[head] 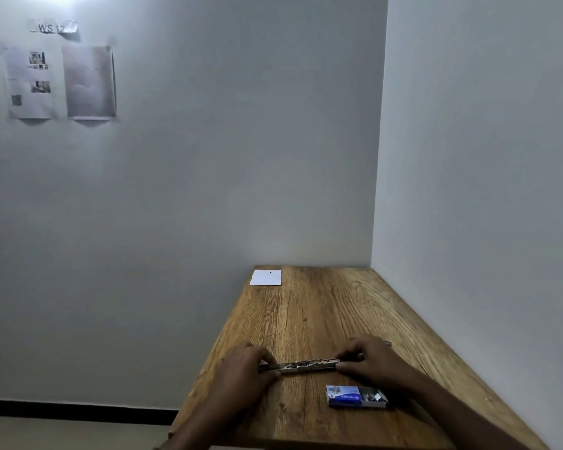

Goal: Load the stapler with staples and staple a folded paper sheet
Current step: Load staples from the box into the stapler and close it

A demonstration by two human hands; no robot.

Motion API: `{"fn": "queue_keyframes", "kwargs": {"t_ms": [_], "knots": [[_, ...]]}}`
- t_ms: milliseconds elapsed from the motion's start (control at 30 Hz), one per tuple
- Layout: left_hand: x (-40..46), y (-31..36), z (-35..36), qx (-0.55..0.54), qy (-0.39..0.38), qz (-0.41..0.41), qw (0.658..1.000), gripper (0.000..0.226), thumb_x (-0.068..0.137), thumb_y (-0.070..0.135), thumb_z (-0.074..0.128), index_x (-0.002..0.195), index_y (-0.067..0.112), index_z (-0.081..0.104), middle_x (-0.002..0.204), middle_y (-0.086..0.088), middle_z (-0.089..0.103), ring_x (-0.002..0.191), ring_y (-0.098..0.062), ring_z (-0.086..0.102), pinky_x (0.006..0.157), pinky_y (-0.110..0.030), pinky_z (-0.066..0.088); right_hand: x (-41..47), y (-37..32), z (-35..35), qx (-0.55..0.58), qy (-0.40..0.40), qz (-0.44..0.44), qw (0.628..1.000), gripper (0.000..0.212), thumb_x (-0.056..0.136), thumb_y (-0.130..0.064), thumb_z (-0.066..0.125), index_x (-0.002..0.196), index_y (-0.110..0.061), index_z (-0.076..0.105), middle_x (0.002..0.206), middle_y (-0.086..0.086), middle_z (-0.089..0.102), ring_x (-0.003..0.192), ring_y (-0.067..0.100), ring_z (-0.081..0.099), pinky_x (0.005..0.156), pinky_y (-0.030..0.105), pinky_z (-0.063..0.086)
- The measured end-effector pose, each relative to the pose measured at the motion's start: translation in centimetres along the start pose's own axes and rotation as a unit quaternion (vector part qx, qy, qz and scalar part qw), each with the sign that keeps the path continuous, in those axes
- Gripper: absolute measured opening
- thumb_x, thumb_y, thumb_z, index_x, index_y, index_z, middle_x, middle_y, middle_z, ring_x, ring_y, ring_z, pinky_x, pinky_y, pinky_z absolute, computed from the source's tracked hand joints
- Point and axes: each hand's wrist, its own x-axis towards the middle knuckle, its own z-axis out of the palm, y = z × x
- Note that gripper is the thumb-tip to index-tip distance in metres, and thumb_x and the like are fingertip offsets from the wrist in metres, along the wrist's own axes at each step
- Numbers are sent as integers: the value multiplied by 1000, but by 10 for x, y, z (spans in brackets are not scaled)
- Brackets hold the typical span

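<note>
Head view looks forward, down over table [322, 306].

Blue staple box [345, 396], white paper [266, 277]

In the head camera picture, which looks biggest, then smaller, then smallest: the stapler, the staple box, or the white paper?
1. stapler, longest, opened flat
2. staple box
3. white paper, though it lies farthest from the camera, so it may really be bigger

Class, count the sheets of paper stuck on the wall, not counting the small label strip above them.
2. A printed sheet hangs at the upper left of the wall; a blank-looking sheet hangs right beside it, on its right.
</note>
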Motion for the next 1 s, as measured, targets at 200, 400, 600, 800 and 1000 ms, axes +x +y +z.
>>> {"fn": "queue_keyframes", "kwargs": {"t_ms": [200, 400, 600, 800, 1000], "knots": [[11, 15, -17, -109, 30, 38, 993, 27, 83, 26, 77, 108, 25, 64, 89, 17, 62, 79, 5, 59, 64, -8, 46, 1, -1, 1, 11, -3, 6, 1000, 13, 85, -29, 73, 97, -31, 78, 96, -12, 65, 92, 4, 61, 74, 17, 48], [27, 50, -4, -230, 51, 49, 971, 37, 81, 9, 79, 109, 23, 58, 91, 10, 67, 83, -3, 68, 70, -18, 57, 1, 0, 1, 15, -7, 0, 1000, 12, 85, -28, 74, 96, -28, 78, 97, -11, 66, 92, 4, 63, 80, 22, 54], [29, 64, 30, -164, 34, 81, 982, 21, 86, 17, 73, 103, 29, 69, 97, 15, 69, 90, 3, 64, 84, -24, 57, -1, 2, 0, 13, -1, -19, 1000, 8, 85, -26, 73, 90, -30, 77, 97, -10, 65, 92, 5, 62, 75, 20, 53], [24, 59, 31, -148, 49, 85, 984, 25, 86, 22, 73, 109, 33, 72, 105, 18, 71, 94, 5, 61, 85, -20, 54, -2, -2, -1, 9, 1, -16, 1000, 18, 85, -28, 73, 74, -42, 70, 94, -12, 64, 91, 5, 61, 71, 20, 51], [21, 51, 37, -183, 29, 72, 980, 42, 77, 25, 81, 115, 38, 67, 107, 20, 69, 98, 4, 62, 88, -25, 55, 0, -6, -3, 17, -26, -11, 999, 8, 90, -33, 67, 90, -34, 75, 93, -11, 71, 89, -1, 66, 72, 19, 51]]}}
